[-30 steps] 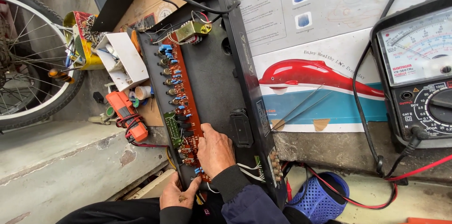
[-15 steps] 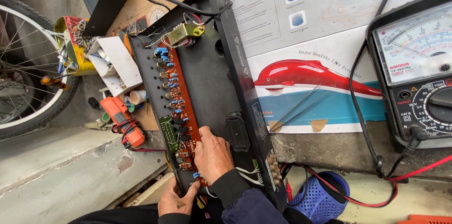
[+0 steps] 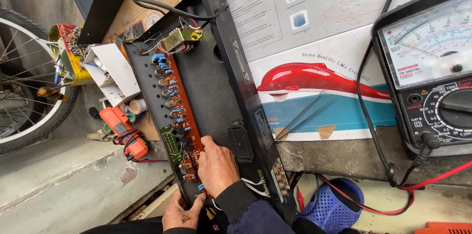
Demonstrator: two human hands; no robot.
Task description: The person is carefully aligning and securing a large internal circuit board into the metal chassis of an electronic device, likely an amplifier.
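1 open black amplifier chassis (image 3: 216,96) runs diagonally from upper centre to lower centre of the frame, holding 1 long reddish-brown circuit board (image 3: 179,111) and 1 brass-coloured transformer (image 3: 181,39) at its upper end. 2 hands at the lower end: right hand (image 3: 218,166) lies flat on the board, fingers together, pinching nothing visible; left hand (image 3: 181,213) cups the chassis's lower edge, fingers curled. 1 analog multimeter (image 3: 432,67) at right, with 1 black and 1 red lead. 1 orange tool (image 3: 124,128) left of the chassis. 1 bicycle wheel (image 3: 29,81) at far left. 1 blue perforated shoe (image 3: 332,207) at bottom.
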